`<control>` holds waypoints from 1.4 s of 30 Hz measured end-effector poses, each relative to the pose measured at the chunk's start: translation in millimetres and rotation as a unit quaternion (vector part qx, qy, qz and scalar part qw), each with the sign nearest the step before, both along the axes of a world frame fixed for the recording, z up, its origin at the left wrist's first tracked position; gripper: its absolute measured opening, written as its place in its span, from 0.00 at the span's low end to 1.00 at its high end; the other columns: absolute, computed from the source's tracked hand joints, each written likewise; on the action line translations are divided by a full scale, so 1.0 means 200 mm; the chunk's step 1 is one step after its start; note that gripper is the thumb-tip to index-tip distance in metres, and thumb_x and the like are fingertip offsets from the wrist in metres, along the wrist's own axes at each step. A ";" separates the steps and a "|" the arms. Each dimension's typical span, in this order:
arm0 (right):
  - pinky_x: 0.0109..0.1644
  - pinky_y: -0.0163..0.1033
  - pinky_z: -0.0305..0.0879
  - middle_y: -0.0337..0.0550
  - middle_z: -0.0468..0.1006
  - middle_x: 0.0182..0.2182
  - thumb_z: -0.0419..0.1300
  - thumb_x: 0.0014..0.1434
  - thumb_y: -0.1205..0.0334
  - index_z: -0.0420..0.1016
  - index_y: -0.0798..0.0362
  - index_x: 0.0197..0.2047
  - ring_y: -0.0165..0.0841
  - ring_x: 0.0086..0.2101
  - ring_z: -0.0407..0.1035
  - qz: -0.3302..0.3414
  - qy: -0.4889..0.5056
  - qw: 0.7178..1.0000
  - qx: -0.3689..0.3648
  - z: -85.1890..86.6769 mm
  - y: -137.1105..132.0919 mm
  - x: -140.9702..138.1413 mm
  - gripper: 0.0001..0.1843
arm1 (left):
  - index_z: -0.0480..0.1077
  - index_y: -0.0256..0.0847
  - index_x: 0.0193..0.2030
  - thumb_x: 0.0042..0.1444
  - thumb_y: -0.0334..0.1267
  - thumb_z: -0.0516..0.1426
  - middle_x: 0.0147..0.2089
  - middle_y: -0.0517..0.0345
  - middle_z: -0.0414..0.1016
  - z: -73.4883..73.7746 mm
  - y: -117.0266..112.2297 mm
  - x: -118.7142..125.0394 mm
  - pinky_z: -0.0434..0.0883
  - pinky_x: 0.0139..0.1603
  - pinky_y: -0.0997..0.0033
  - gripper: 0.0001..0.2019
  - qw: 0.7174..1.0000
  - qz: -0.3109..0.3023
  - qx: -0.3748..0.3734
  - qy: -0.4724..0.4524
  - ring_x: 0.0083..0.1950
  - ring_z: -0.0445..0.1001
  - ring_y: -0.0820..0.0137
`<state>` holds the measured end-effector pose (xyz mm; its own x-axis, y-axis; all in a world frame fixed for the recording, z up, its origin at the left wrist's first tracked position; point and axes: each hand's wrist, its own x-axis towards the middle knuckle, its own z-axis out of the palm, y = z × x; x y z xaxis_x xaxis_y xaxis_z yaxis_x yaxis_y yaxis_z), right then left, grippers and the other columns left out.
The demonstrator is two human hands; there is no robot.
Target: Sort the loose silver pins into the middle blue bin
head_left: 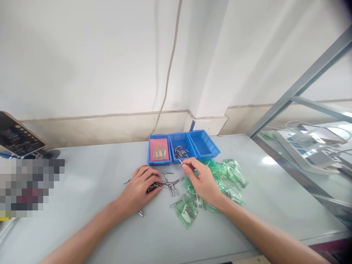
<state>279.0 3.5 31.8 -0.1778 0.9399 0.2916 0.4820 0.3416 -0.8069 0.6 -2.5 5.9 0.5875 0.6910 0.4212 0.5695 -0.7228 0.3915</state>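
Note:
My left hand (144, 182) lies on the table, its fingers curled round a pile of small metal pins (154, 186), partly hidden under the palm. Several loose pins (172, 184) are scattered just to its right. My right hand (199, 178) pinches one slim metal pin (180, 161) between thumb and forefinger, at the front edge of the middle blue bin (180, 136). That bin holds many similar pins (180, 151). Beneath and around the right hand spread green plastic bags (232, 176) with metal parts inside. One such bag (186, 211) lies nearer me.
The left blue bin (149, 152) contains a pink sheet and a small clear bag of parts. A third blue bin (205, 141) adjoins on the right. At far left is a phone (19, 135) on a stand; a metal shelf frame (297, 86) borders the table's right side.

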 end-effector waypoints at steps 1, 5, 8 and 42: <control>0.36 0.38 0.63 0.39 0.78 0.36 0.54 0.78 0.54 0.75 0.48 0.45 0.35 0.34 0.69 0.001 0.001 1.000 0.000 0.00 0.00 0.00 0.12 | 0.76 0.44 0.50 0.73 0.34 0.60 0.56 0.52 0.79 0.00 0.00 0.00 0.70 0.64 0.52 0.03 1.000 -0.003 0.002 -0.001 0.60 0.73 0.58; 0.36 0.38 0.64 0.39 0.76 0.34 0.54 0.78 0.53 0.74 0.48 0.45 0.36 0.33 0.68 0.005 0.000 1.000 -0.002 0.00 0.00 0.00 0.12 | 0.75 0.44 0.49 0.73 0.34 0.60 0.55 0.52 0.79 0.01 0.00 0.00 0.70 0.64 0.52 0.03 1.000 -0.010 0.001 -0.002 0.59 0.73 0.59; 0.35 0.38 0.64 0.39 0.76 0.33 0.54 0.78 0.53 0.74 0.48 0.45 0.36 0.32 0.68 0.006 -0.003 1.000 -0.002 0.00 0.00 0.00 0.12 | 0.75 0.44 0.49 0.74 0.34 0.59 0.55 0.51 0.79 0.01 0.00 0.00 0.70 0.64 0.52 0.03 1.000 -0.012 -0.004 0.001 0.59 0.73 0.59; 0.39 0.40 0.65 0.40 0.78 0.36 0.53 0.78 0.53 0.74 0.48 0.46 0.36 0.34 0.69 0.009 -0.003 1.000 -0.005 -0.01 0.00 -0.01 0.12 | 0.80 0.55 0.60 0.75 0.31 0.56 0.56 0.53 0.79 0.04 -0.01 0.00 0.69 0.66 0.48 0.16 0.997 -0.044 -0.002 0.057 0.57 0.74 0.59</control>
<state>277.8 4.3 29.0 -0.1969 0.9395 0.2801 0.4811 0.3416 -0.8074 0.7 -4.4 14.1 0.6901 0.6358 0.3458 0.5440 -0.7708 0.3317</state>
